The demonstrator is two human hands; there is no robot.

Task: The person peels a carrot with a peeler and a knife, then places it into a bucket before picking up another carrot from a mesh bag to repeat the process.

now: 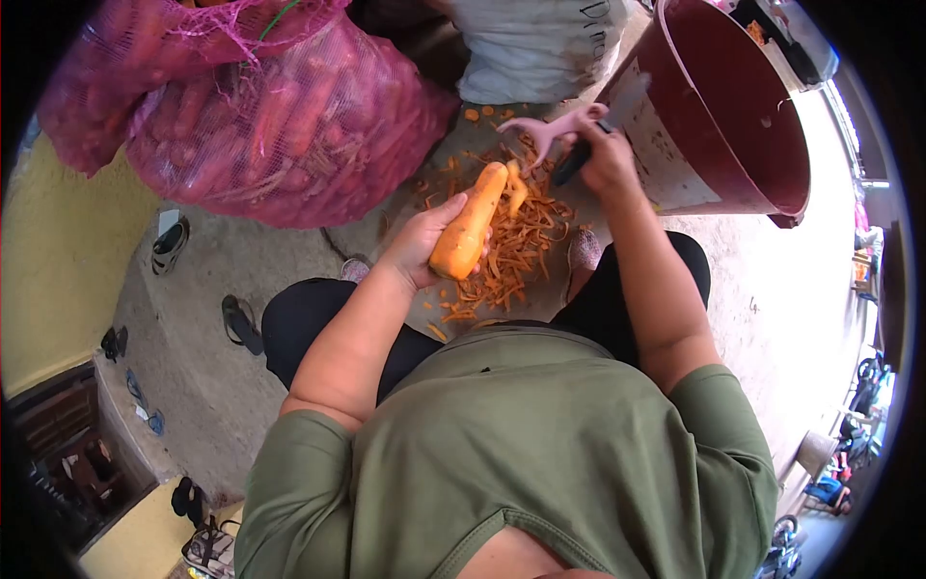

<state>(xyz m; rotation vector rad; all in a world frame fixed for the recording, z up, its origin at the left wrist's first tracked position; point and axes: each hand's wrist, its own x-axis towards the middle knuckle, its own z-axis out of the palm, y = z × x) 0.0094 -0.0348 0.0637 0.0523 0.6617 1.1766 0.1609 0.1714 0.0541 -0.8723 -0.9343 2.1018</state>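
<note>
A peeled orange carrot (469, 224) lies in my left hand (421, 241), fingers wrapped round its thick lower part and its narrower end tilted up and away. Closed round a pink Y-shaped peeler (552, 128), my right hand (608, 162) is up and to the right of the carrot. The same hand also grips a knife (572, 164); its black handle sticks out below, and a blurred grey blade shows above. Beneath both hands, a heap of orange peelings (516, 241) covers the floor between my feet.
A pink mesh sack (289, 125) full of carrots stands at the upper left. Beside it is a white sack (535, 48). The large dark-red bucket (666, 145) stands close to my right hand. Sandals (241, 323) lie on the concrete floor to the left.
</note>
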